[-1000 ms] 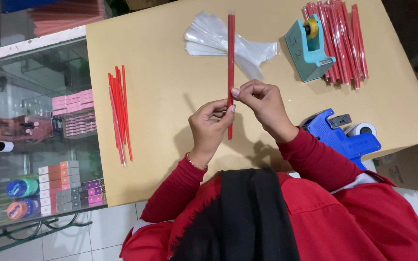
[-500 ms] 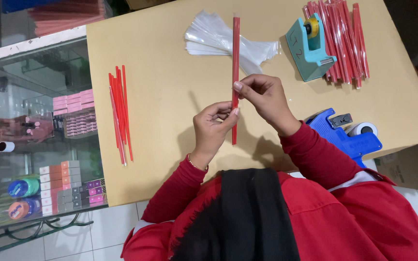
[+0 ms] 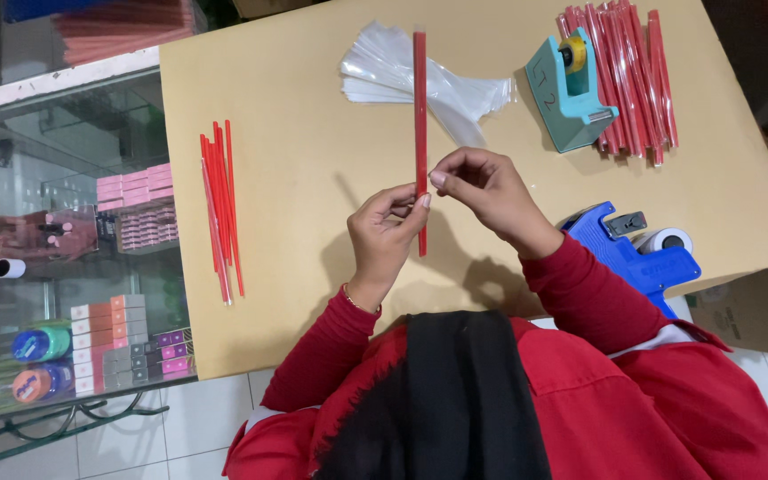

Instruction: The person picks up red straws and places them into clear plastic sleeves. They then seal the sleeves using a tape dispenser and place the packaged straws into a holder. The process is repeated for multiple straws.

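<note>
Both hands, left (image 3: 382, 233) & right (image 3: 482, 191), fingers pinched on red stick (image 3: 420, 107), held upright over tan surface (image 3: 304, 169). Glass display case (image 3: 64, 222) to left, white tile floor (image 3: 206, 409) below.

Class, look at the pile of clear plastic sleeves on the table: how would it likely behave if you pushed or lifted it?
The sleeves look thin and glossy, so probably light and floppy. They lie fanned out loosely, so a push would likely make them slide apart.

Long thin red stick (image 3: 420, 107), upright above the tan table (image 3: 295, 204)
</note>
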